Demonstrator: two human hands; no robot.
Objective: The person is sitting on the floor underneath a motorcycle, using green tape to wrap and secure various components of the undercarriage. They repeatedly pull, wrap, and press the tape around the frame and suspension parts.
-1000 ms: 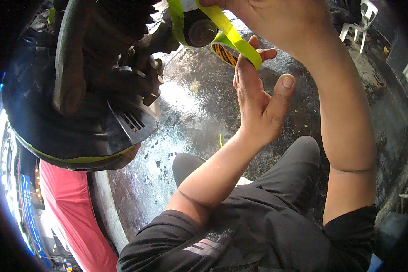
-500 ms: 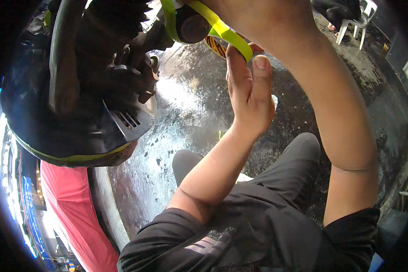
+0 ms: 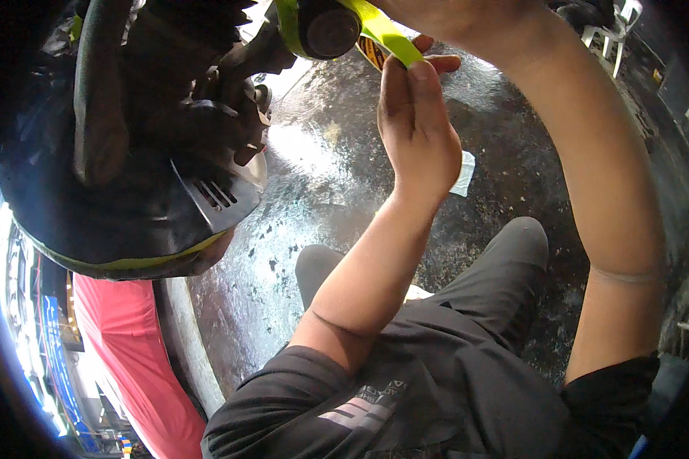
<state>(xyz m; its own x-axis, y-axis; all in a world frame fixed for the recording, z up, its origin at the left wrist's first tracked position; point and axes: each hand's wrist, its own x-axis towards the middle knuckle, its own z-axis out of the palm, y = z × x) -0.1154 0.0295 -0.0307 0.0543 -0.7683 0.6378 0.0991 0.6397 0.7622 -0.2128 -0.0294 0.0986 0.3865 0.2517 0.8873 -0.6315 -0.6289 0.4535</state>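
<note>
My left hand (image 3: 419, 130) is raised in the upper middle, with thumb and fingers closed on a strip of yellow-green tape (image 3: 390, 37). Just behind the strip, a tape roll (image 3: 371, 53) shows an orange-and-black printed core, partly covered. My right hand (image 3: 467, 19) is at the upper edge, above the left one; its fingers are cut off or hidden. Yellow-green tape also curves along a dark round-ended part (image 3: 331, 34) to the left of my hands. That part belongs to a black machine assembly (image 3: 153, 138) with a curved bar and a slotted plate.
A pink-red cover (image 3: 126, 329) hangs at the lower left. On the wet, dark floor (image 3: 283, 222) lies a pale piece of paper (image 3: 464, 174). A white plastic chair (image 3: 614, 37) stands at the far right, beside a dark-clothed person. My knees are below my hands.
My left thumb has come down onto the tape, and that hand has risen slightly. My right hand and forearm have shifted to the right. The floor paper is now more visible.
</note>
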